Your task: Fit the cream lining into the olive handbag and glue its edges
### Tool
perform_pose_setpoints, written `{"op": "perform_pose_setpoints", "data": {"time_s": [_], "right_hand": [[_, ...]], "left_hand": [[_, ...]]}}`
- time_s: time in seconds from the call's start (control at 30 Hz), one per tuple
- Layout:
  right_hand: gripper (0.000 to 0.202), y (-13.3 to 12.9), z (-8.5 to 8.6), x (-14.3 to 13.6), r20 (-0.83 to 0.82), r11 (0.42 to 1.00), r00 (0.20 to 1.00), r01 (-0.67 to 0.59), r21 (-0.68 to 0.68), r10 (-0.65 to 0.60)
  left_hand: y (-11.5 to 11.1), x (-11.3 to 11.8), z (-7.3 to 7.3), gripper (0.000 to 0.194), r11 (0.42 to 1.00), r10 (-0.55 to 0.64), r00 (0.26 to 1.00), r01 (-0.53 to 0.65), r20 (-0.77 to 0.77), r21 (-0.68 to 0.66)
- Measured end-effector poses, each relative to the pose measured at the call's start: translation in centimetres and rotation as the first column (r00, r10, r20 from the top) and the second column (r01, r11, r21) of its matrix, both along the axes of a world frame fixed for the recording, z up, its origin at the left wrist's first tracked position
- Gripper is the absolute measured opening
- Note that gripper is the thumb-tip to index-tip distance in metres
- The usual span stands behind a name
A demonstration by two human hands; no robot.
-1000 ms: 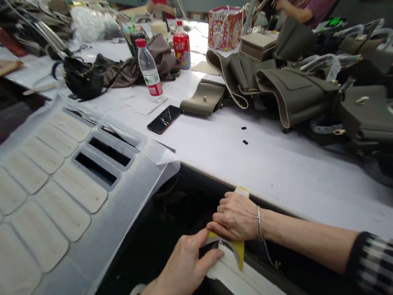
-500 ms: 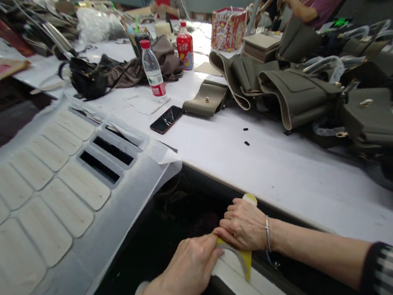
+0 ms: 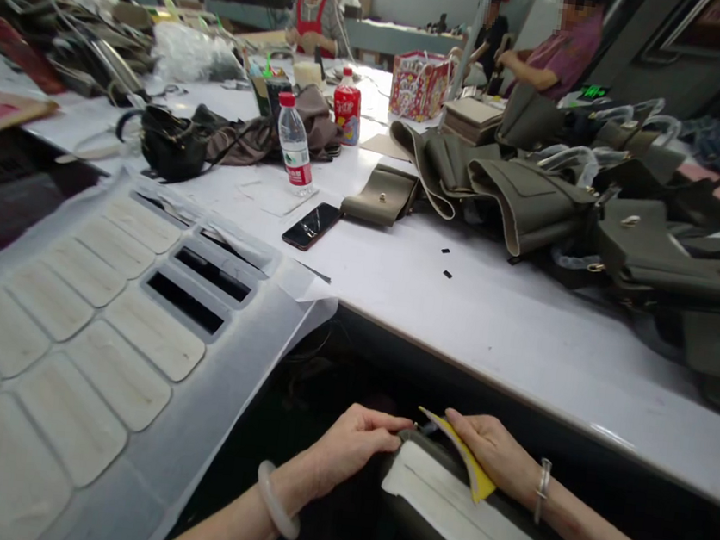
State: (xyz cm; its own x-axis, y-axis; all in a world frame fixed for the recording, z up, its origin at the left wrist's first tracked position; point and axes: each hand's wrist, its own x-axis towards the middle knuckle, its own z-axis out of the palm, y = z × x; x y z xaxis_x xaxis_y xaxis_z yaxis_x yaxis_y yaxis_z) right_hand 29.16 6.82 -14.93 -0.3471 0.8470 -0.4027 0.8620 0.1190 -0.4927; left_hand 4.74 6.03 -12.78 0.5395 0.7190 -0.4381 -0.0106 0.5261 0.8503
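On my lap side lies a dark olive bag (image 3: 427, 533) with a long white panel (image 3: 467, 525) facing up. My left hand (image 3: 357, 439) pinches the bag's far left corner, thumb and fingers pressed together. In my right hand (image 3: 495, 450) is a bent yellow piece (image 3: 465, 455) with a pale layer along one edge. It stands tilted over the bag's far side, its lower end by the white panel. My right palm and most fingers are hidden behind it.
Left of me, rounded white pieces (image 3: 120, 377) lie in rows on a translucent sheet (image 3: 163, 456). The white table (image 3: 523, 323) holds a phone (image 3: 311, 226), a water bottle (image 3: 294, 145), a small olive flap piece (image 3: 381, 194) and a heap of olive bags (image 3: 525, 193). Co-workers sit beyond.
My hands have moved apart from their shared grip on the yellow piece. My left hand went to the bag's corner; my right hand shifted right and down with the piece. The view tilted up slightly.
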Motion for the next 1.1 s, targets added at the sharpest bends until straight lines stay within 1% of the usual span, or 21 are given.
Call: {"op": "perform_pose_setpoints", "data": {"time_s": [0.07,0.17,0.3,0.43,0.5,0.57,0.67,0.73,0.77,0.87,0.93,1.0,1.07,1.1], "right_hand": [[0.073,0.0,-0.1,-0.1,-0.014,0.998,0.998,0.053,-0.018,-0.053],[0.07,0.5,0.0,-0.9,-0.032,0.997,0.997,0.077,-0.006,-0.077],[0.07,1.3,-0.1,-1.8,-0.051,0.999,0.998,0.038,-0.005,-0.038],[0.067,1.6,-0.4,-2.4,-0.034,1.0,0.999,-0.022,0.019,0.023],[0.064,1.7,-0.1,-2.8,0.001,0.997,0.999,-0.048,0.066,0.048],[0.06,1.7,0.5,-3.3,0.043,0.988,0.997,-0.075,0.137,0.07],[0.053,1.8,1.6,-3.8,0.154,0.941,0.979,-0.176,0.289,0.136],[0.052,1.9,1.9,-4.1,0.221,0.91,0.963,-0.226,0.347,0.155],[0.053,1.9,2.0,-4.2,0.239,0.906,0.959,-0.232,0.355,0.152],[0.053,1.9,2.2,-4.7,0.255,0.911,0.957,-0.221,0.347,0.135],[0.05,1.8,2.4,-5.2,0.265,0.911,0.954,-0.229,0.344,0.14],[0.047,1.8,2.8,-5.6,0.272,0.918,0.955,-0.212,0.335,0.121],[0.046,1.9,3.6,-5.3,0.276,0.939,0.96,-0.137,0.315,0.048],[0.047,1.9,4.0,-4.8,0.278,0.95,0.961,-0.079,0.302,-0.009]], "left_hand": [[0.0,0.2,0.1,0.042,1.0,-0.001,1.0,0.001,0.016,-0.016],[0.0,0.2,0.1,0.041,0.999,0.001,1.0,0.0,0.03,-0.04],[0.2,0.0,0.1,0.038,0.998,0.005,0.999,-0.002,0.044,-0.07],[0.3,0.4,0.2,0.035,0.998,0.002,1.0,-0.002,0.015,-0.059],[0.2,0.9,0.3,0.034,0.999,0.015,0.999,-0.016,-0.03,-0.047],[0.0,1.3,0.3,0.032,0.999,0.034,0.995,-0.037,-0.095,-0.029],[-0.2,1.6,0.1,0.023,0.997,0.08,0.982,-0.082,-0.169,-0.007],[-0.3,1.5,0.0,0.022,0.996,0.086,0.985,-0.09,-0.148,-0.024],[-0.3,1.4,-0.1,0.022,0.996,0.081,0.99,-0.086,-0.117,-0.04],[-0.2,1.2,-0.7,0.022,0.995,0.081,0.996,-0.083,-0.05,-0.052],[0.0,1.3,-1.2,0.02,0.993,0.107,0.992,-0.109,-0.061,-0.032],[0.2,1.5,-1.5,0.018,0.992,0.121,0.991,-0.122,-0.063,-0.022],[0.2,1.4,-1.7,0.016,0.992,0.12,0.992,-0.122,-0.04,-0.037],[0.1,1.2,-1.8,0.019,0.991,0.119,0.993,-0.12,-0.022,-0.057]]}}
